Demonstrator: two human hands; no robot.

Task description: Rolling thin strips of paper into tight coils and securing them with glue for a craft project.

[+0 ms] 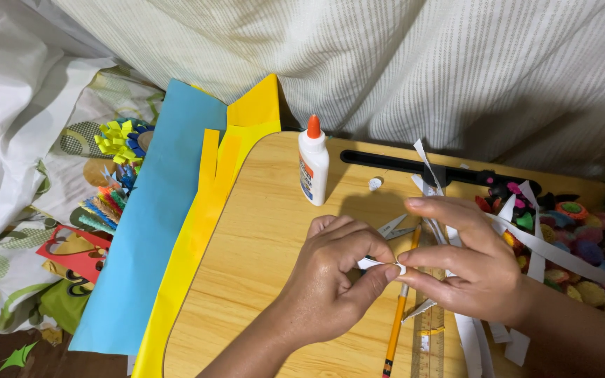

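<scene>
Here the left hand [330,280] and the right hand [467,262] both pinch one small white paper strip [379,265] between fingertips — just beyond them stands a glue bottle [313,164], a pencil [399,308] lies below.

White paper strip [379,264] in my fingers; glue bottle [313,168] white, orange cap; pencil [397,315] yellow-orange; paper sheets blue [148,217], yellow [197,238]; curtain [386,63] white, fine stripes; table [260,266] pale wood

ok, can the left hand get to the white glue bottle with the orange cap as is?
Probably yes: the white glue bottle with the orange cap stands upright just beyond the left hand, bare tabletop between, though its fingers pinch a white paper strip.
</scene>
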